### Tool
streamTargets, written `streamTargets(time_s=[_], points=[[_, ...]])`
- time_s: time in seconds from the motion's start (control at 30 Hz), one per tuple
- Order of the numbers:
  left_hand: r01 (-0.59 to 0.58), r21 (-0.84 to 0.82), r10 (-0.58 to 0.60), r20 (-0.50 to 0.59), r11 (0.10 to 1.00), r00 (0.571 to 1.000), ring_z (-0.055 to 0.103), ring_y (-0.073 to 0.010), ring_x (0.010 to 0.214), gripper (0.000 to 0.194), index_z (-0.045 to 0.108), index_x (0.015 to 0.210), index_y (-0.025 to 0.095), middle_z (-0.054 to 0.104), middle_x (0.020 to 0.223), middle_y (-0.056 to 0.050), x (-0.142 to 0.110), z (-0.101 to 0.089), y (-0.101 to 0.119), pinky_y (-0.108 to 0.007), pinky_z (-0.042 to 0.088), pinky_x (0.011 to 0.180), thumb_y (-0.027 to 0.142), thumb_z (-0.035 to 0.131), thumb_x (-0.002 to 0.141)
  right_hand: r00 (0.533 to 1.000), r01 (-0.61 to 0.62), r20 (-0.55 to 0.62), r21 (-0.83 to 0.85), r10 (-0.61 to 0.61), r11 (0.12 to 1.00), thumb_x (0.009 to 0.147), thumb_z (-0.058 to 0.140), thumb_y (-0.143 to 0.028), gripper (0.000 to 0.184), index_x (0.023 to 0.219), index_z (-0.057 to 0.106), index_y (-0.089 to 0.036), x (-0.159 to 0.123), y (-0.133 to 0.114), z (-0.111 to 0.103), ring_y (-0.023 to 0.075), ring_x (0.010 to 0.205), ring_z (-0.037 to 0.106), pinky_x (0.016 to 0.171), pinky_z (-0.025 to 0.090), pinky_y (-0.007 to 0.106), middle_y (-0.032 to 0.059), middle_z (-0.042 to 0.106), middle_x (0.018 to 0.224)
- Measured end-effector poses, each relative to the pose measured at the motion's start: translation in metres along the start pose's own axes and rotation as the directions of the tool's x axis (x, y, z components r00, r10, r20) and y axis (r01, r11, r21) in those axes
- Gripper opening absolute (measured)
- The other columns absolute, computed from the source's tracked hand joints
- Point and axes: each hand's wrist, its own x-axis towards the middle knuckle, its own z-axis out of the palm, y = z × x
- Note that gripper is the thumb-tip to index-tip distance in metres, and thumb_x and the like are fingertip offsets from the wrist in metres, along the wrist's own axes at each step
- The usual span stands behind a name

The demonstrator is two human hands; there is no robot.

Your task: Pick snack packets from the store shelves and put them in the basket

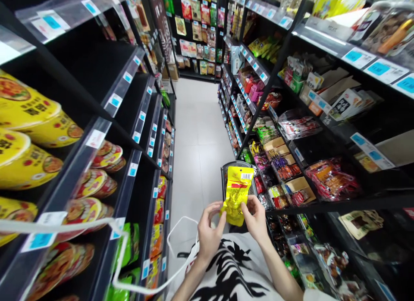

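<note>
A shiny yellow snack packet [238,191] with a hang hole and a barcode at its top is held upright in front of my body. My right hand [257,220] grips its lower right edge, the thumb lying on the front. At the lower left edge is my left hand [209,230], its fingers curled and its thumb against the packet's corner; the fingertips behind the packet are hidden. Partly covered by the packet, a dark grey basket [225,166] stands just beyond it, beside the right-hand shelves.
Shelves with yellow noodle tubs [30,107] and bowl noodles [87,210] line the left side. On the right, shelves carry bagged snacks [333,178] and small boxes. A pale tiled aisle floor [197,120] runs between them. A white cable [118,253] crosses at lower left.
</note>
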Motion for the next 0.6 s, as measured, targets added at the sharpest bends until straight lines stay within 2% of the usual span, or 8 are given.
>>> streamTargets(time_s=[0.07, 0.13, 0.23, 0.37, 0.43, 0.5, 0.6], points=[[-0.155, 0.11, 0.154, 0.019, 0.982, 0.988, 0.064, -0.026, 0.111, 0.02, 0.067, 0.101, 0.023, 0.068, 0.113, -0.009, -0.001, -0.002, 0.002, -0.043, 0.049, 0.1, 0.024, 0.072, 0.081, 1.0, -0.004, -0.01, 0.029, 0.004, 1.0, 0.09, 0.062, -0.043, 0.025, 0.089, 0.061, -0.018, 0.001, 0.001, 0.002, 0.0136, 0.06, 0.051, 0.055, 0.041, 0.024, -0.0012, 0.059, 0.07], [-0.245, 0.18, 0.234, 0.083, 0.953, 0.969, 0.063, -0.0268, 0.11, 0.019, 0.069, 0.1, 0.024, 0.068, 0.111, -0.008, 0.0, -0.004, 0.003, -0.045, 0.049, 0.1, 0.02, 0.072, 0.081, 1.0, 0.003, -0.013, 0.056, -0.002, 0.998, 0.09, 0.062, -0.043, 0.025, 0.088, 0.061, -0.018, 0.0, 0.001, 0.006, 0.0136, 0.061, 0.052, 0.055, 0.042, 0.024, -0.0008, 0.059, 0.071], [-0.28, 0.211, 0.25, 0.159, 0.936, 0.955, 0.063, -0.0288, 0.111, 0.03, 0.068, 0.109, 0.026, 0.068, 0.114, -0.009, 0.002, -0.008, 0.006, -0.046, 0.051, 0.097, 0.021, 0.073, 0.08, 1.0, 0.018, -0.017, 0.075, -0.017, 0.997, 0.09, 0.062, -0.04, 0.021, 0.087, 0.059, -0.019, 0.0, -0.003, 0.012, 0.0136, 0.062, 0.051, 0.055, 0.042, 0.024, -0.0005, 0.06, 0.072], [-0.274, 0.193, 0.227, 0.233, 0.942, 0.946, 0.056, -0.0345, 0.125, 0.066, 0.059, 0.13, 0.026, 0.062, 0.129, -0.013, 0.005, -0.01, 0.008, -0.054, 0.047, 0.105, 0.028, 0.083, 0.069, 0.997, 0.081, -0.016, 0.006, -0.081, 0.997, 0.089, 0.062, -0.033, 0.016, 0.081, 0.057, -0.02, 0.001, -0.019, 0.021, 0.0145, 0.065, 0.051, 0.06, 0.044, 0.026, -0.0007, 0.058, 0.073], [-0.196, 0.117, 0.155, 0.288, 0.974, 0.945, 0.058, -0.035, 0.125, 0.068, 0.058, 0.132, 0.025, 0.062, 0.131, -0.015, 0.007, -0.01, 0.008, -0.054, 0.047, 0.106, 0.03, 0.083, 0.07, 0.985, 0.174, 0.002, -0.077, -0.174, 0.982, 0.088, 0.063, -0.029, 0.017, 0.075, 0.055, -0.021, 0.001, -0.028, 0.024, 0.0161, 0.07, 0.052, 0.066, 0.044, 0.029, -0.0007, 0.055, 0.072], [-0.02, -0.005, 0.02, 0.345, 1.0, 0.938, 0.063, -0.0322, 0.119, 0.056, 0.057, 0.131, 0.024, 0.065, 0.129, -0.014, 0.008, -0.011, 0.006, -0.049, 0.051, 0.102, 0.032, 0.076, 0.079, 0.97, 0.243, 0.053, -0.118, -0.238, 0.963, 0.086, 0.065, -0.027, 0.02, 0.071, 0.054, -0.021, 0.0, -0.033, 0.027, 0.0176, 0.075, 0.053, 0.071, 0.044, 0.03, -0.0002, 0.055, 0.073], [0.249, -0.14, -0.185, 0.359, 0.958, 0.915, 0.068, -0.0279, 0.112, 0.038, 0.06, 0.124, 0.022, 0.069, 0.123, -0.012, 0.01, -0.014, 0.0, -0.04, 0.055, 0.096, 0.037, 0.065, 0.089, 0.977, 0.204, 0.082, -0.076, -0.198, 0.976, 0.087, 0.066, -0.03, 0.022, 0.071, 0.053, -0.021, -0.004, -0.029, 0.029, 0.0159, 0.069, 0.053, 0.066, 0.043, 0.028, -0.0005, 0.056, 0.071]])
